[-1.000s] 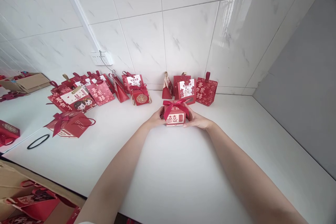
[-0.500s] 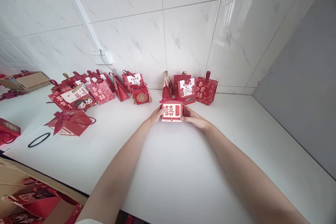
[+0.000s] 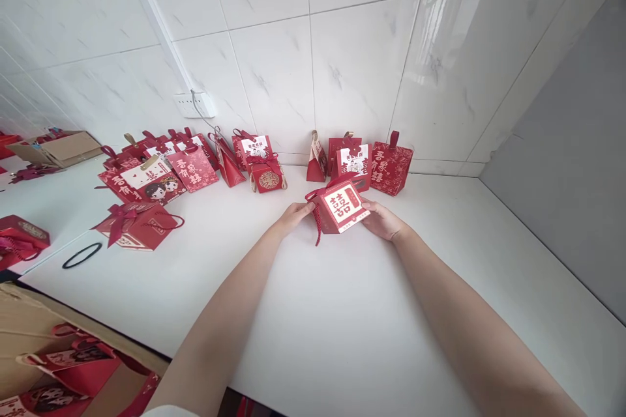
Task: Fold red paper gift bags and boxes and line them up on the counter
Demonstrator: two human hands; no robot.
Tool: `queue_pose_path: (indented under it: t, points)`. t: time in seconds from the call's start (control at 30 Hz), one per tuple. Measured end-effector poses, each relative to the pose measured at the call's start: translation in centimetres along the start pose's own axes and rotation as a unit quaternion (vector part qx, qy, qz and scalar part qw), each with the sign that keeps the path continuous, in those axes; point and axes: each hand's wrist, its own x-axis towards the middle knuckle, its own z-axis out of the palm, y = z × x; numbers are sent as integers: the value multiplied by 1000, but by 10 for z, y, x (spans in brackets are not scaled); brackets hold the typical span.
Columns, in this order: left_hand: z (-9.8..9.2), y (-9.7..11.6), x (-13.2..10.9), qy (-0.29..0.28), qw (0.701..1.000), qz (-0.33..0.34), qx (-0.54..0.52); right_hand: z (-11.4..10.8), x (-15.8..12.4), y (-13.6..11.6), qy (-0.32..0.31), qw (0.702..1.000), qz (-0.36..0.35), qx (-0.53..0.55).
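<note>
A red gift box (image 3: 337, 208) with a cream label, a dark red ribbon and a braided cord is tilted and turned, its left side showing. My left hand (image 3: 296, 214) pinches its left edge near the ribbon with thumb and fingers. On the right, my right hand (image 3: 384, 218) grips the box's edge, its fingers partly behind the box. Just behind stand a white-fronted red bag (image 3: 353, 163) and a narrow red triangular box (image 3: 316, 159). A red patterned bag (image 3: 391, 166) is to their right.
Several red bags and cards (image 3: 147, 172) crowd the table's back left, near a ribboned box (image 3: 139, 227) and a black ring (image 3: 81, 255). A small red box (image 3: 268, 176) stands by the tiled wall. An open carton (image 3: 36, 300) with red boxes is at lower left.
The held box has turned from facing me squarely to an angle, showing its left side and cord, and has shifted right. The view has moved slightly.
</note>
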Motion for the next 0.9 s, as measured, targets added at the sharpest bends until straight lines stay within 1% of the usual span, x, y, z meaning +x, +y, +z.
queue_pose_path:
  t: [0.23,0.4,0.43,0.47,0.53,0.57,0.6,0.63,0.7,0.77,0.8,0.83,0.9]
  points:
    - [0,-4,2,30,999,-9,10,2,0,-2,0,999,8,-34]
    - [1,-2,3,24,1000,-12,-2,3,-1,-3,-17,1000,-6,-23]
    - [2,-1,3,31,999,-11,-8,3,-1,-3,-16,1000,-10,-22]
    - [3,0,4,51,999,-10,-15,4,-1,-2,-10,1000,-14,-23]
    - [4,2,5,103,994,-9,-38,6,-1,-1,6,999,-28,-21]
    - [4,4,6,119,991,-11,-55,6,-1,0,14,999,-36,-19]
    - [3,5,6,119,990,-10,-74,7,0,1,19,999,-42,-16]
    - [3,7,5,104,990,-5,-91,7,1,2,23,999,-46,-15]
    - [2,10,3,40,993,12,-107,8,2,4,28,998,-47,-20]
    - [1,12,2,-18,995,15,-97,7,3,6,37,998,-45,-32]
    - [1,12,2,-37,995,6,-89,6,4,7,41,997,-45,-38]
    - [0,12,1,-47,995,-6,-83,6,4,7,42,997,-44,-43]
    - [0,11,2,-44,995,-23,-81,5,4,8,42,997,-44,-50]
